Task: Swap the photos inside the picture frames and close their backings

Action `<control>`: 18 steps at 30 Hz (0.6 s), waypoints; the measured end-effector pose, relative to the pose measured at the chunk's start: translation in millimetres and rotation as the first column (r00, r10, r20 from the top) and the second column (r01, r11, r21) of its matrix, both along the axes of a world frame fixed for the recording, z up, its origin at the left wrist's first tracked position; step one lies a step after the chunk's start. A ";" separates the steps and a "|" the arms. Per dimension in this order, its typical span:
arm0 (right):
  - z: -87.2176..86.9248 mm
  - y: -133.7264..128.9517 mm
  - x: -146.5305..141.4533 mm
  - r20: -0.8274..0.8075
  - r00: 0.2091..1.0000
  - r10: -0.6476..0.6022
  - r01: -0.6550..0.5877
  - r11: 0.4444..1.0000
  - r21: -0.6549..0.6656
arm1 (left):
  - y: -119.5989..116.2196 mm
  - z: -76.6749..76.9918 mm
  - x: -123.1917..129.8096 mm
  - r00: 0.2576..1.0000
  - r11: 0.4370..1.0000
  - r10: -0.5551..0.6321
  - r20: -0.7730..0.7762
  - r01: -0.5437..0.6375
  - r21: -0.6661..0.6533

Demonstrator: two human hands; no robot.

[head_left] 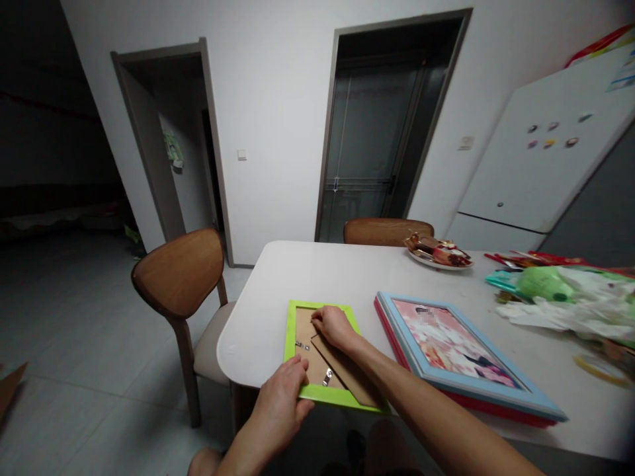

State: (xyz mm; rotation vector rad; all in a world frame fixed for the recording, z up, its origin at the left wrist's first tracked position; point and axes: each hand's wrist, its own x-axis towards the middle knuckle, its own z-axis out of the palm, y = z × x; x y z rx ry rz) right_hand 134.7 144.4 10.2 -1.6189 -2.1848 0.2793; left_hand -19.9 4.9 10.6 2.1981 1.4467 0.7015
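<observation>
one green frame lies back up at near edge of tabletop, left of blue-framed picture. left hand grips lower left corner. right hand narrow, fingertips drawn together at brown backing; cannot tell whether anything small sits between them. risks: near rim looks close to tabletop edge, so hard push could tip frame; low right forearm could knock stand flap; metal clip could scratch skin.

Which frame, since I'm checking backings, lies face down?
The green frame, held by the left hand: its brown backing faces up, whereas the blue frame shows its picture.
</observation>
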 end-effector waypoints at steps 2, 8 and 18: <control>-1.7 7.5 -2.5 -0.001 0.999 -0.052 0.052 0.999 -0.006 | 0.2 0.3 0.0 1.000 1.000 0.004 0.003 -0.004 -0.003; -2.8 35.2 -1.4 0.013 0.982 -0.186 0.187 0.981 -0.048 | -2.6 0.8 0.4 1.000 1.000 -0.009 0.013 0.009 0.016; 5.4 35.3 0.2 -0.139 0.949 -0.282 0.271 0.958 -0.097 | -7.5 8.4 -2.2 0.999 1.000 0.003 -0.052 -0.005 -0.028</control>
